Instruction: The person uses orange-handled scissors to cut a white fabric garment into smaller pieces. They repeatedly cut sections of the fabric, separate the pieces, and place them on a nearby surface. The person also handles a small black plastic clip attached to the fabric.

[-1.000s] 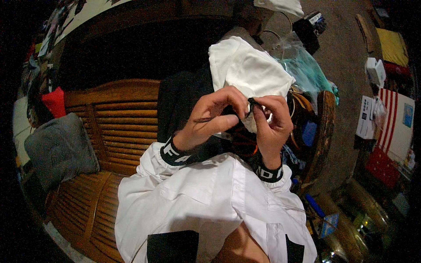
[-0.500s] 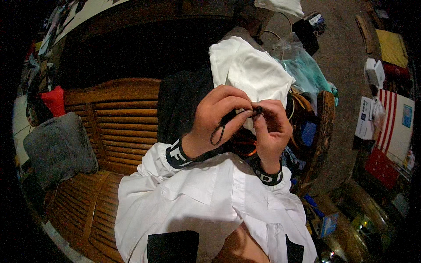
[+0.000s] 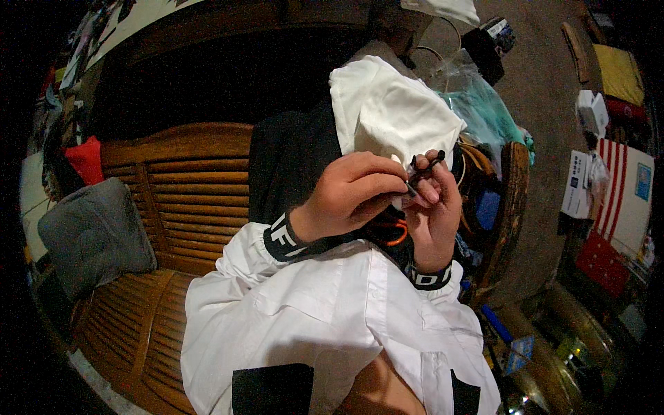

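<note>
Over my lap, my left hand (image 3: 354, 190) is closed, its fingertips pinching a thin black cord (image 3: 432, 162). Facing it, my right hand (image 3: 436, 218) has bent fingers, with the cord lying across the fingertips and its dark, thicker end poking out past them. Both hands meet at the cord, and parts of it are hidden behind the fingers. Just beyond them a white cloth (image 3: 398, 104) lies bunched over my dark-clad legs. Below the hands an orange curved handle (image 3: 399, 234) shows, partly covered.
A slatted wooden bench (image 3: 197, 187) extends to my left, with a grey cushion (image 3: 97, 232) on it. At my right stands the wooden armrest (image 3: 510, 200), beside a clear plastic bag (image 3: 477, 104) with teal contents. Farther right are a white box (image 3: 575, 183) and a striped cloth (image 3: 619, 187).
The cord's loop no longer hangs below my left hand. My right hand has turned and its fingers have lifted, bringing the cord's thick end up into sight.
</note>
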{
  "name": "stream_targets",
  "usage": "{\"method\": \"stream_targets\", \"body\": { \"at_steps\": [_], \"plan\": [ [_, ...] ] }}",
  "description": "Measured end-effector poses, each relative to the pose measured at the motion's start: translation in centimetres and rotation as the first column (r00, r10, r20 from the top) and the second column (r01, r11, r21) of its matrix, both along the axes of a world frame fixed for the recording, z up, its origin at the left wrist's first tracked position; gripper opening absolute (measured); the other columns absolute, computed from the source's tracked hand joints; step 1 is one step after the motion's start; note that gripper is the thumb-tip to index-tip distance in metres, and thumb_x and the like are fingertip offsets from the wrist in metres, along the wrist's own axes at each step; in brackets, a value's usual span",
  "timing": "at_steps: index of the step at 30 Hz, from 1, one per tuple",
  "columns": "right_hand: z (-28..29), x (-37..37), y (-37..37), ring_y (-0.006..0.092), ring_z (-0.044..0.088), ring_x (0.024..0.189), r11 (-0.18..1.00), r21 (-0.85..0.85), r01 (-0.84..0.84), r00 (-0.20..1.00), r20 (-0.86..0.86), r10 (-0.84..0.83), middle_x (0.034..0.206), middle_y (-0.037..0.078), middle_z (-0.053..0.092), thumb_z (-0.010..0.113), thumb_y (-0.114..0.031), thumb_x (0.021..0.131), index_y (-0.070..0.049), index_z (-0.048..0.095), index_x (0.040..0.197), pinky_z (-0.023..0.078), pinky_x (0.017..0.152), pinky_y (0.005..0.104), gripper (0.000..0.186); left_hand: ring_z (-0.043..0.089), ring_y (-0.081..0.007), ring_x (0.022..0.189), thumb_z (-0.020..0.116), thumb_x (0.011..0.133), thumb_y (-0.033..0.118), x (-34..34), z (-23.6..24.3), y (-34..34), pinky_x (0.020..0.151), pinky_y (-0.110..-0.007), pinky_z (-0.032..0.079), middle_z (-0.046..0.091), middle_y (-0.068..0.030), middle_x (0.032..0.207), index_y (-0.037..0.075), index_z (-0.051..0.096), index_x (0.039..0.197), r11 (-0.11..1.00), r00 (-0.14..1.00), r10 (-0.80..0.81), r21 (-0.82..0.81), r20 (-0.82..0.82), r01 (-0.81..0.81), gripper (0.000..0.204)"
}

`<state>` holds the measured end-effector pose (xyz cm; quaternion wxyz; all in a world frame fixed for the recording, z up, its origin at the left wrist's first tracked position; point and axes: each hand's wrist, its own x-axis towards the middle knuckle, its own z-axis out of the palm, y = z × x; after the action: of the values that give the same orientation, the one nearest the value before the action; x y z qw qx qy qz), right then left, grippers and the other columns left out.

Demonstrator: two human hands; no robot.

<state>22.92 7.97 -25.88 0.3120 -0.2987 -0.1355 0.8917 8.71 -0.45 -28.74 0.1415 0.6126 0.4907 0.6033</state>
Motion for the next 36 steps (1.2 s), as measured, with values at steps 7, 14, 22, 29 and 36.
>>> {"method": "stream_targets", "body": {
  "at_steps": [7, 14, 22, 29, 36],
  "plan": [
    [0.2, -0.1, -0.6, 0.0015, 0.046, 0.055, 0.997, 0.053, -0.048, 0.980, 0.196, 0.037, 0.079, 0.000, 0.052, 0.054, -0.021, 0.091, -0.002, 0.052, 0.103, 0.041, 0.050, 0.0137, 0.022, 0.060, -0.0181, 0.079, 0.064, 0.079, 0.003, 1.4, 0.7, -0.7, 0.070, -0.028, 0.046, 0.061, -0.0096, 0.090, 0.002, 0.059, 0.101, 0.960, 0.888, -0.082, -0.204, 0.451, 0.192, 0.022],
    [0.1, 0.0, -0.2, 0.0056, 0.052, 0.065, 0.953, 0.261, -0.152, 0.975, 0.198, 0.101, 0.086, 0.002, 0.060, 0.059, -0.013, 0.088, 0.000, 0.060, 0.098, 0.042, 0.058, 0.0159, 0.017, 0.054, -0.0162, 0.079, 0.070, 0.078, 0.013, 1.9, 0.8, -0.5, 0.068, -0.026, 0.044, 0.056, -0.0099, 0.095, 0.003, 0.057, 0.105, 0.963, 0.916, 0.237, -0.207, 0.325, -0.175, 0.032],
    [-0.4, -0.6, -1.7, 0.0112, 0.060, 0.087, 0.550, 0.786, -0.284, 0.873, 0.449, -0.191, 0.095, 0.006, 0.063, 0.055, 0.001, 0.087, 0.004, 0.061, 0.101, 0.047, 0.077, 0.0229, 0.016, 0.057, -0.0208, 0.077, 0.073, 0.069, 0.002, 1.6, 2.4, -0.1, 0.067, -0.029, 0.045, 0.059, -0.0091, 0.086, 0.004, 0.063, 0.091, 0.962, 0.955, 0.222, -0.202, 0.198, -0.182, 0.024],
    [0.9, -0.8, -2.0, 0.0117, 0.061, 0.083, 0.544, 0.747, -0.382, 0.847, 0.519, -0.118, 0.096, 0.007, 0.063, 0.056, -0.003, 0.088, 0.003, 0.061, 0.105, 0.048, 0.074, 0.0225, 0.018, 0.058, -0.0213, 0.076, 0.070, 0.069, -0.003, 1.5, 2.0, -0.3, 0.068, -0.029, 0.046, 0.060, -0.0083, 0.081, 0.004, 0.063, 0.083, 0.936, 0.925, 0.317, -0.228, 0.210, -0.269, 0.017],
    [0.3, -0.7, -1.8, 0.0112, 0.060, 0.077, 0.510, 0.780, -0.364, 0.847, 0.504, -0.167, 0.089, 0.007, 0.064, 0.060, -0.004, 0.086, 0.002, 0.064, 0.100, 0.047, 0.068, 0.0217, 0.016, 0.058, -0.0208, 0.076, 0.070, 0.069, -0.003, 1.1, 2.1, -0.5, 0.067, -0.029, 0.046, 0.060, -0.0082, 0.081, 0.004, 0.065, 0.085, 0.935, 0.934, 0.314, -0.225, 0.169, -0.274, 0.018]
  ]
}}
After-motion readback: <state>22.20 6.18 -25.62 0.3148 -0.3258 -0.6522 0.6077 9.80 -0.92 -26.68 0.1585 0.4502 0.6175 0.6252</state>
